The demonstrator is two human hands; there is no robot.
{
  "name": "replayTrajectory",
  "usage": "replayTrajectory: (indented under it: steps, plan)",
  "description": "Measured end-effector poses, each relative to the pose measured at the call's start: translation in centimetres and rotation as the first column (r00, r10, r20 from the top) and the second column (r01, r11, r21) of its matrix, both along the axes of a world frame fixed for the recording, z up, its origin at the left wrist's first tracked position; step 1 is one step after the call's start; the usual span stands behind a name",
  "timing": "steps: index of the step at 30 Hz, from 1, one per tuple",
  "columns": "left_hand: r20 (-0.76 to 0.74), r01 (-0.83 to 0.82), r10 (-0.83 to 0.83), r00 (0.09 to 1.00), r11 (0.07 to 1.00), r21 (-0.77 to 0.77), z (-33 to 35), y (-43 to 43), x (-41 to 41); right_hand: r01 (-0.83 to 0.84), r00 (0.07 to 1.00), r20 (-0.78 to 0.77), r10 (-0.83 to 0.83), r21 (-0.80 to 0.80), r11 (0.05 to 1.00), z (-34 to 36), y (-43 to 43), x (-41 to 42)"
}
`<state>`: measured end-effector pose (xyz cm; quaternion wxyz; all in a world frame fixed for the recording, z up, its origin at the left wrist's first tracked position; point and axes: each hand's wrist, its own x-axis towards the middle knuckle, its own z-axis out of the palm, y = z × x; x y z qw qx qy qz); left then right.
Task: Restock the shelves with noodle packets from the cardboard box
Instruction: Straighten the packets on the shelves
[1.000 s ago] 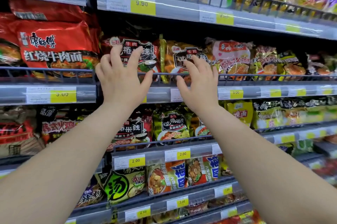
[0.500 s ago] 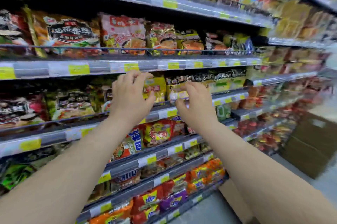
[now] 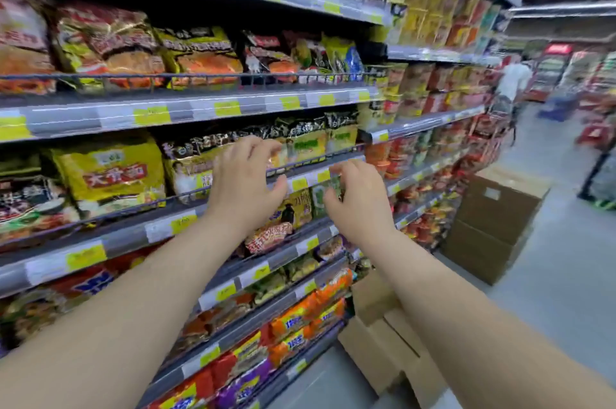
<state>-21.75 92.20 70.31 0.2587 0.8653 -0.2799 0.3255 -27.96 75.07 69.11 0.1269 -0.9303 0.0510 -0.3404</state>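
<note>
Both my hands are raised in front of the noodle shelves [image 3: 200, 112] and hold nothing. My left hand [image 3: 245, 185] hovers before the middle shelf, fingers loosely curved, in front of black-and-yellow noodle packets [image 3: 306, 138]. My right hand [image 3: 358, 198] hangs beside it, fingers loosely bent, apart from the shelf rail. An open cardboard box [image 3: 383, 342] lies on the floor below my right forearm, flaps spread; its inside is hidden. A large yellow noodle pack [image 3: 110, 172] stands on the shelf to the left.
Two closed cardboard boxes [image 3: 493, 222] are stacked against the shelves further down the aisle. The grey aisle floor [image 3: 560, 275] runs to the right. A person in white [image 3: 513, 82] stands far off, blurred. Wire rails front each shelf.
The view has swung right and down along the aisle. Both hands have drawn away from the upper shelf rail and now hang lower, still holding nothing. The floor boxes have come into view.
</note>
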Motion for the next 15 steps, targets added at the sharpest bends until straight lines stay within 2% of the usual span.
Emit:
replayTrajectory:
  steps: [8, 15]
  plan:
    - [0.021, 0.017, -0.017, 1.000, 1.000, 0.008, 2.7, -8.2, 10.5, -0.043, 0.997, 0.061, 0.038, 0.085, 0.995, 2.6, -7.9, 10.9]
    - [0.041, -0.014, 0.012, 0.999, 0.998, 0.060, 4.6, -16.2, 16.3, -0.067, 0.996, 0.068, 0.054, 0.193, 0.979, 3.6, -16.1, 17.7]
